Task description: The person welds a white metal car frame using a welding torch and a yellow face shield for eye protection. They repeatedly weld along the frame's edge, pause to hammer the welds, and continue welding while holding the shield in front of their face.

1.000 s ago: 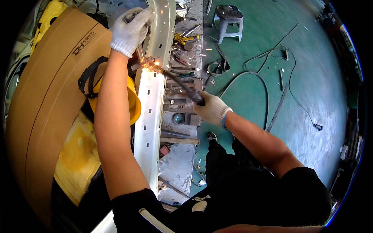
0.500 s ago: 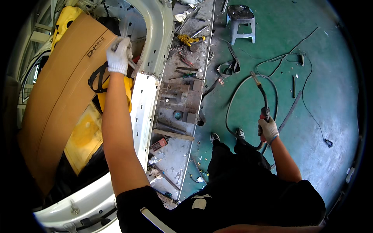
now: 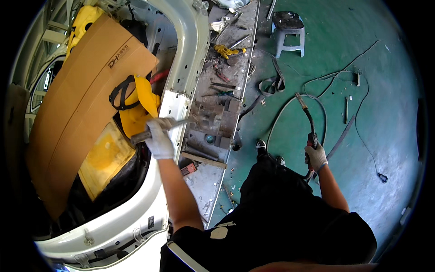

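Note:
My left hand (image 3: 159, 141), in a white work glove, is closed around a grey metal tool (image 3: 180, 123). The tool has a thick end on the left and a slim shaft pointing right; its exact kind is unclear. The hand is over the inner edge of the white car body (image 3: 173, 106), beside a yellow face shield (image 3: 146, 99) with a black headband. My gloved right hand (image 3: 316, 157) grips a welding torch (image 3: 309, 119) by its red and black handle, nozzle pointing up and away. Its cable runs down past my leg.
Brown cardboard (image 3: 86, 104) and a stained yellow sheet (image 3: 108, 158) lie inside the car body. Tools and scraps litter the metal bench (image 3: 199, 174). On the green floor stand a grey stool (image 3: 290, 40) and loops of cable (image 3: 325, 115); a strap (image 3: 272, 85) lies nearby.
My left hand has come back toward me from the far end of the cardboard, bringing the metal tool over the car body's edge. The face shield is now uncovered. My right hand keeps the torch.

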A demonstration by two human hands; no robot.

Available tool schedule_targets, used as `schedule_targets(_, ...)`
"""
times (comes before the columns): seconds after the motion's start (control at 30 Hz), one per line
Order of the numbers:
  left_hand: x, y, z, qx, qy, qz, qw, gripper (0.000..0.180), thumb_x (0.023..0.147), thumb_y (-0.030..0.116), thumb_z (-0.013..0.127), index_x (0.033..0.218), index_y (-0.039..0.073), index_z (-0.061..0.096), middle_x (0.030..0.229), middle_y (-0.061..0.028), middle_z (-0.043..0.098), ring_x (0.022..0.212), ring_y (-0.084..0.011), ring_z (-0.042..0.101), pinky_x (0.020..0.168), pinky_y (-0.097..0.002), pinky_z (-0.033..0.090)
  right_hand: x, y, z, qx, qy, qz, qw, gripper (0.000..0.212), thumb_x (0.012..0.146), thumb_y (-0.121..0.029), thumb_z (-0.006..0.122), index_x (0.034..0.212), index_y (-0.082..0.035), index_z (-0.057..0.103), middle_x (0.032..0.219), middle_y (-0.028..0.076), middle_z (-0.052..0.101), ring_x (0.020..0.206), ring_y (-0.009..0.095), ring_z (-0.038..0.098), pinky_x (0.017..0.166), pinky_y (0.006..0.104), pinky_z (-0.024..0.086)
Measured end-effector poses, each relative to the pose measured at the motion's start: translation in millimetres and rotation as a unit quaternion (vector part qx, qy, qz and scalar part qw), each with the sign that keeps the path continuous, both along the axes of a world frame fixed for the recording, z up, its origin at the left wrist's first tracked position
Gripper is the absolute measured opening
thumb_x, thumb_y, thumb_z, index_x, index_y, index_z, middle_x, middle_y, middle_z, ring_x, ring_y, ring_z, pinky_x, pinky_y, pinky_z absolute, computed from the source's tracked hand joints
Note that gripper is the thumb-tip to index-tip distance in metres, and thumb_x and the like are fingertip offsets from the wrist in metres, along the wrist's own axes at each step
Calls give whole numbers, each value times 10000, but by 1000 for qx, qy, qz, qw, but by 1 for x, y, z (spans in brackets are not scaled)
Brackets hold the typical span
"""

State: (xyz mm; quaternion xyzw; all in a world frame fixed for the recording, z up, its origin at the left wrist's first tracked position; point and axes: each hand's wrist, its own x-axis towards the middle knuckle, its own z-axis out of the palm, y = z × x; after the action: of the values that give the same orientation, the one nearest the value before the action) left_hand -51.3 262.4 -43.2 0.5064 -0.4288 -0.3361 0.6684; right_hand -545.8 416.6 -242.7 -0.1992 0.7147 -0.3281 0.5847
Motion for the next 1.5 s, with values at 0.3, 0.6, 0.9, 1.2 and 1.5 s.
schedule_targets(0.3,33,-41,7,9,96,-21,995,578,1061,577,571,724,141,395,609,11,360,507,-129,342,520,-316,322,58,-101,42,6,79,143,987,380,912,-177,695,1233,-19,570,785,42,589,598,155,599,562,332,540)
schedule_targets(0.6,58,-179,43,35,-29,-83,996,563,1044,557,627,722,133,443,543,24,368,417,-108,325,440,-286,271,109,-132,62,16,106,166,980,386,910,-201,698,1233,-22,585,799,36,606,616,144,602,590,334,546)
schedule_targets(0.9,56,-218,19,97,-39,-76,992,570,999,569,692,718,126,471,534,3,445,386,-118,362,408,-281,276,114,-153,67,-15,128,168,977,350,909,-216,696,1191,-31,599,779,40,623,618,129,603,577,318,521)
schedule_targets(1.2,62,-189,27,71,0,-45,996,531,1048,499,648,714,124,472,553,8,450,427,-105,371,424,-293,290,120,-199,66,-20,46,189,981,301,921,-178,687,1139,1,582,742,40,614,590,136,605,550,316,523)
schedule_targets(1.5,39,-160,46,-112,-102,-44,988,448,1085,405,603,767,123,463,584,-12,422,472,-121,394,470,-298,343,99,-239,25,27,-32,242,969,320,905,-174,694,1150,1,586,780,53,617,610,146,606,571,324,538)
